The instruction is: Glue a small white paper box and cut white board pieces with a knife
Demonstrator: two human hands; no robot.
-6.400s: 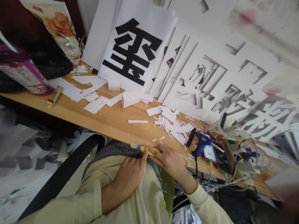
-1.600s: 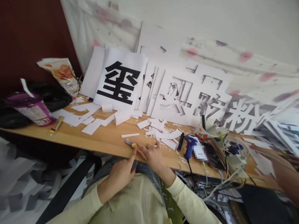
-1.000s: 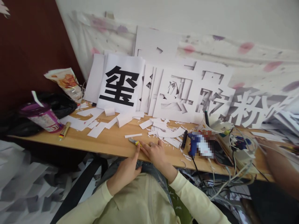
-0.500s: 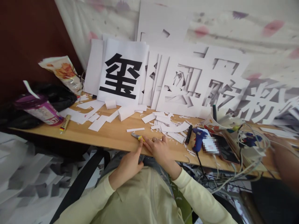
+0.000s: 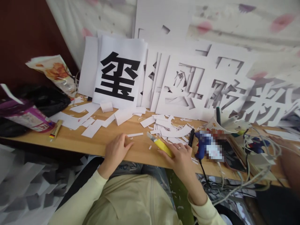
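My right hand (image 5: 181,156) is wrapped round a yellow utility knife (image 5: 163,147), held low over the table's front edge. Its metal blade points left and away from me. On the wooden table (image 5: 93,145), my left hand (image 5: 116,149) rests near the edge with bent fingers, the thumb apart from the index finger and nothing visible between them. A narrow white strip (image 5: 136,134) lies just beyond that hand. Beside the blade is a tiny white scrap (image 5: 150,147).
White paper offcuts (image 5: 173,129) are heaped behind the knife. Behind them lean a sheet with a black character (image 5: 118,78) and cut-out boards (image 5: 185,87). A blue glue gun (image 5: 200,148), phone (image 5: 232,156) and tangled cables stand right; a purple cup (image 5: 30,117) left. Another person's arm (image 5: 289,156) reaches in.
My hands have moved apart: the left to the left, the right to the right with the utility knife. The tiny scrap now shows on the table. The view has shifted slightly.
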